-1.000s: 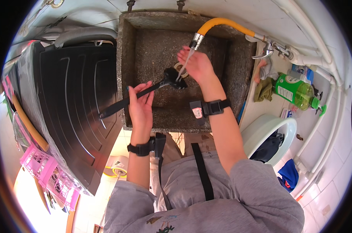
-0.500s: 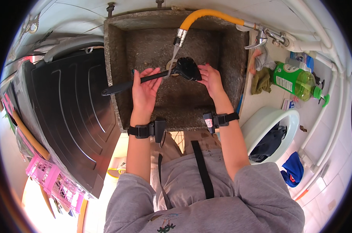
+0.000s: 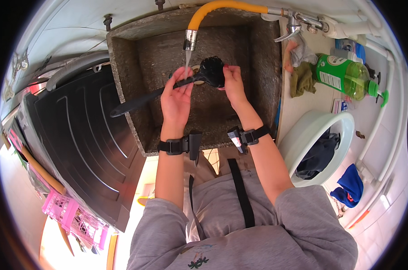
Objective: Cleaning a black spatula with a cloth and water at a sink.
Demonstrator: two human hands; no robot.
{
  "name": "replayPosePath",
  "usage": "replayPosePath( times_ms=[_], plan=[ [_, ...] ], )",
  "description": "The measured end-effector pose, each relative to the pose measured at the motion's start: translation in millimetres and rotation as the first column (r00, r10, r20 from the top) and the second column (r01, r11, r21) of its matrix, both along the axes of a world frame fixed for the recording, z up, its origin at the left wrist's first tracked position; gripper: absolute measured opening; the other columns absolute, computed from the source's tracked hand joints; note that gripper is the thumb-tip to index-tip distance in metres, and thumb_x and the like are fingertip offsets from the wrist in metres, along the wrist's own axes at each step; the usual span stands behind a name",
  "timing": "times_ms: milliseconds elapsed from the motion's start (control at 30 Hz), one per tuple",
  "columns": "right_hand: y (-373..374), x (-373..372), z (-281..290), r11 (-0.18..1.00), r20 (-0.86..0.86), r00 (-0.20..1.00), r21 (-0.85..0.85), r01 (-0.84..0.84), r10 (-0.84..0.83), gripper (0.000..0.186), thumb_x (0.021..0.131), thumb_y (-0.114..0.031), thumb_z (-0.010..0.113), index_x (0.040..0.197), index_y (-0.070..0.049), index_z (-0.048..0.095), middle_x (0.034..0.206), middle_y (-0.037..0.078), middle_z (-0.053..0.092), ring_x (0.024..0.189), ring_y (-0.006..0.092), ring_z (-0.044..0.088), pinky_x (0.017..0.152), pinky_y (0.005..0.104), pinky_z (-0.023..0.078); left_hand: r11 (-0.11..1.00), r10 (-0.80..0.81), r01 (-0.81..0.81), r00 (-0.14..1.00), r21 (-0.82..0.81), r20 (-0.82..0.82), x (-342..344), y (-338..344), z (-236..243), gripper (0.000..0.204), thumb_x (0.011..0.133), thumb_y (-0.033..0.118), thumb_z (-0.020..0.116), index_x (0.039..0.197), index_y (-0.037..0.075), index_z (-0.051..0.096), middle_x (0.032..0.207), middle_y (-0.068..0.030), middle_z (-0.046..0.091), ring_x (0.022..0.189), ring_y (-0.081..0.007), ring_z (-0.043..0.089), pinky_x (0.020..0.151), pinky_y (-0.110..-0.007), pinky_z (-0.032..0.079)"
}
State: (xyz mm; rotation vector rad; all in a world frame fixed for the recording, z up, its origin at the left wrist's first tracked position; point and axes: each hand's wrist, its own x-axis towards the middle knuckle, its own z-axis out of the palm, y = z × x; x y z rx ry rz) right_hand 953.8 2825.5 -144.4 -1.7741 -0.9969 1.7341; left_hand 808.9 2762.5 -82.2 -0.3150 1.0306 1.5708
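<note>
Over the stone sink I hold a black long-handled brush with a dark, wet-looking head. My left hand is under the handle close to the head, its fingers curled around the shaft. The handle's end sticks out past the sink's left wall. On the other side of the brush, my right hand pinches the edge of the head between thumb and fingers. Water runs from the metal nozzle of the orange tap hose onto the neck of the brush, by my left fingertips.
A black ridged panel stands left of the sink. On the right ledge lie an olive cloth and a green soap bottle. Below them is a pale basin with dark fabric inside. A pink basket sits at lower left.
The right hand has gone from lightly touching the brush head with spread fingers to pinching its edge. The left hand has slid along the handle toward the head and closed more.
</note>
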Motion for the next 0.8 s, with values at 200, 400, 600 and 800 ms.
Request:
replayPosePath(
  times_ms=[200,400,600,800],
  plan=[
    [-5,-10,9,1.0,-0.064,0.998,-0.006,0.022,-0.023,0.04,0.089,-0.041,0.047,0.104,-0.006,0.035,0.095,0.016,0.05,0.078,0.02,0.055,0.056,0.0341,0.049,0.997,-0.029,0.029,1.0,0.068,0.006,-2,8,-3,0.037,0.09,0.018,0.041,0.12,-0.005,0.045,0.124,-0.0168,0.048,0.118,-0.0238,0.043,0.098,-0.033,0.035],
    [-7,-19,0,1.0,-0.042,0.999,0.001,-0.013,0.013,0.047,0.088,-0.044,0.048,0.103,-0.001,0.034,0.092,0.018,0.051,0.078,0.0218,0.054,0.061,0.0326,0.047,0.992,-0.057,0.054,0.998,0.112,0.029,0,14,-4,0.038,0.09,0.017,0.041,0.121,-0.004,0.044,0.126,-0.0162,0.046,0.121,-0.0233,0.04,0.099,-0.033,0.033],
    [-15,-24,-20,0.995,-0.001,1.0,0.095,-0.009,0.009,0.051,0.087,-0.043,0.049,0.101,0.003,0.034,0.086,0.02,0.053,0.076,0.0254,0.055,0.069,0.0343,0.044,0.992,-0.029,0.03,1.0,0.123,-0.005,3,21,-3,0.036,0.09,0.015,0.04,0.121,-0.004,0.044,0.127,-0.0161,0.046,0.123,-0.0239,0.037,0.1,-0.034,0.032],
    [-18,-29,-8,1.0,-0.062,0.998,-0.013,-0.029,0.028,0.048,0.088,-0.041,0.049,0.099,0.004,0.036,0.083,0.019,0.054,0.076,0.0226,0.054,0.07,0.0319,0.043,0.99,-0.122,0.123,0.992,0.074,-0.022,0,17,-8,0.036,0.09,0.015,0.041,0.122,-0.004,0.043,0.126,-0.0148,0.047,0.114,-0.0212,0.046,0.097,-0.032,0.035]
  ],
)
